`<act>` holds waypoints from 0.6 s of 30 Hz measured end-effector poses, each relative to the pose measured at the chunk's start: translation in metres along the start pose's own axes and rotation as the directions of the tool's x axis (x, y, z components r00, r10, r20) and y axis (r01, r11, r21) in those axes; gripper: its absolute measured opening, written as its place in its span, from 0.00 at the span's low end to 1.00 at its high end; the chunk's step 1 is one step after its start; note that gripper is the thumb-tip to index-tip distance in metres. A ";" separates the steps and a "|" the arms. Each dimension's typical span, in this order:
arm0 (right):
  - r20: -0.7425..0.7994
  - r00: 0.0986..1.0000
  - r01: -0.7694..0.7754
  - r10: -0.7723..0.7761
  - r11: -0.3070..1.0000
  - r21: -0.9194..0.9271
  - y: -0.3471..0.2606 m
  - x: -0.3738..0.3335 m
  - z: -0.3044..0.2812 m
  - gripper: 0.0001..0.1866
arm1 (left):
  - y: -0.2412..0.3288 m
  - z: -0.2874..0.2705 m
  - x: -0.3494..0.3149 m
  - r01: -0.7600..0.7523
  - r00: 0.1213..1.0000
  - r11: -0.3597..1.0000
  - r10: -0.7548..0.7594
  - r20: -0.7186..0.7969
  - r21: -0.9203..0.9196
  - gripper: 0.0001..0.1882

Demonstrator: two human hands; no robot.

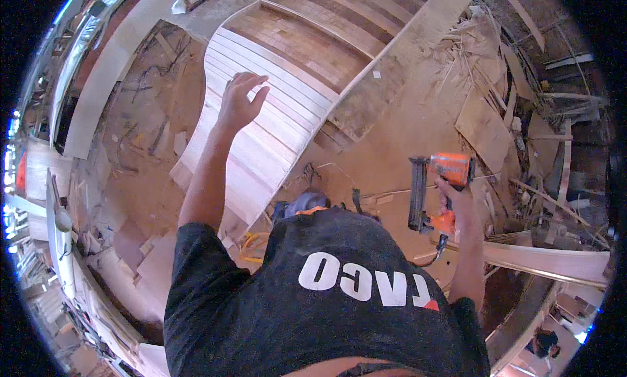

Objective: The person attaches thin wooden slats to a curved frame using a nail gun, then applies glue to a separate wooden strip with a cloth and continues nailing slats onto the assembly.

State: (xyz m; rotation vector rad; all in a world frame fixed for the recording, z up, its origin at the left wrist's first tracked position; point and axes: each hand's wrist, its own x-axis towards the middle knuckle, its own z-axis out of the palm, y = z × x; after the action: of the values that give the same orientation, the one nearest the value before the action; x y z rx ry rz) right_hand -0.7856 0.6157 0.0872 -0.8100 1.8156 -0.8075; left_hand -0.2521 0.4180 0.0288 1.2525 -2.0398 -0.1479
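Observation:
My left hand (241, 97) is over the pale slatted surface of a curved wooden frame (258, 142), thumb apart from the lightly bent fingers and nothing between them. Whether it touches the slats cannot be told. Narrow wooden strips lie side by side across the near half of the frame, while the far part shows bare cross-pieces (317, 26) with gaps between. Off to the right, my right hand (457, 199) grips an orange and black nail gun (452, 167) by its handle, away from the frame. A dark hose (441, 245) hangs from the gun's lower end.
Offcuts and broken boards (483, 125) are heaped along the right side. A long pale board (117, 70) lies at the far left. A yellow looped hose or cord (253, 246) is near my body. Another person (543, 343) shows small at the lower right.

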 end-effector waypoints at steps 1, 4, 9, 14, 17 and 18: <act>0.111 0.992 -0.051 0.053 0.999 -0.015 -0.029 0.018 0.007 0.12 | -0.007 0.003 0.020 -0.054 0.996 0.998 0.055 0.073 -0.014 0.15; 0.293 0.943 -0.137 0.159 0.986 -0.092 -0.095 0.071 0.030 0.14 | -0.023 0.026 0.071 -0.067 0.965 0.996 0.080 0.249 -0.061 0.18; 0.545 0.770 -0.260 0.333 0.943 -0.208 -0.168 0.178 0.089 0.19 | -0.049 0.064 0.119 -0.150 0.880 0.987 0.162 0.446 -0.063 0.25; 0.632 0.626 -0.262 0.457 0.886 -0.382 -0.218 0.246 0.162 0.22 | -0.057 0.073 0.156 0.002 0.588 1.000 -0.015 0.809 0.017 0.27; 0.658 0.511 -0.186 0.553 0.818 -0.544 -0.226 0.277 0.194 0.21 | -0.074 0.085 0.152 0.065 0.469 0.995 -0.097 0.878 0.075 0.26; 0.655 0.487 -0.198 0.577 0.804 -0.561 -0.224 0.283 0.201 0.20 | -0.081 0.090 0.149 0.079 0.471 0.994 -0.098 0.876 0.069 0.26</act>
State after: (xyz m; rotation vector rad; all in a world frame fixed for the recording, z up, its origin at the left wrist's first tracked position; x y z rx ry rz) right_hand -0.6504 0.2259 0.0641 -0.7774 1.2129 0.3075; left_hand -0.2889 0.2318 0.0047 1.4537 -2.8269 -1.0406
